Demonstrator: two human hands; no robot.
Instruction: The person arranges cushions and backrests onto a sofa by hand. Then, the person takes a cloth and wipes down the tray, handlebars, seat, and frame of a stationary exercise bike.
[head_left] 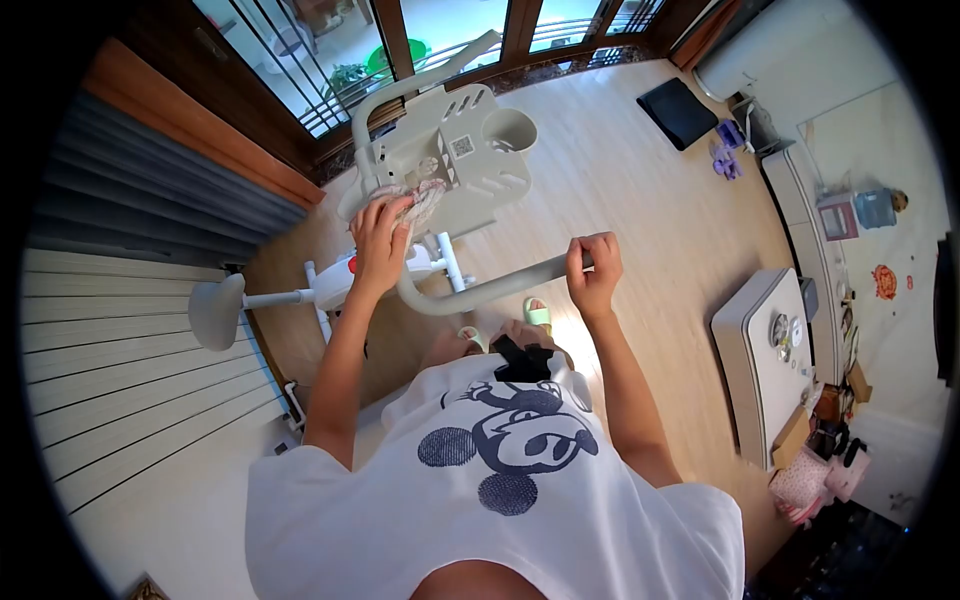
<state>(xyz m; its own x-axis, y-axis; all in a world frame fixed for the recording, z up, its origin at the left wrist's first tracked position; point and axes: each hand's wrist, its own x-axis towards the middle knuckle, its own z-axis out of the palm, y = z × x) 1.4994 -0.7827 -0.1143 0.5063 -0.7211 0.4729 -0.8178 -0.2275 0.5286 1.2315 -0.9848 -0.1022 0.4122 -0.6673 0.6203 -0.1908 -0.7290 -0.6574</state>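
A person's left hand (380,238) is resting on a pink-and-white cloth (428,200) at the left side of an exercise bike's handlebar (500,287) (whether that grip is closing fully, one cannot tell). The right hand (593,270) is clamping its grip around the handlebar's right end.

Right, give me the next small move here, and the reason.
Probably slide the cloth along the handlebar toward the right hand: the left hand holds the cloth close by the handlebar, and the right hand is closed around its end, which may help steady it.
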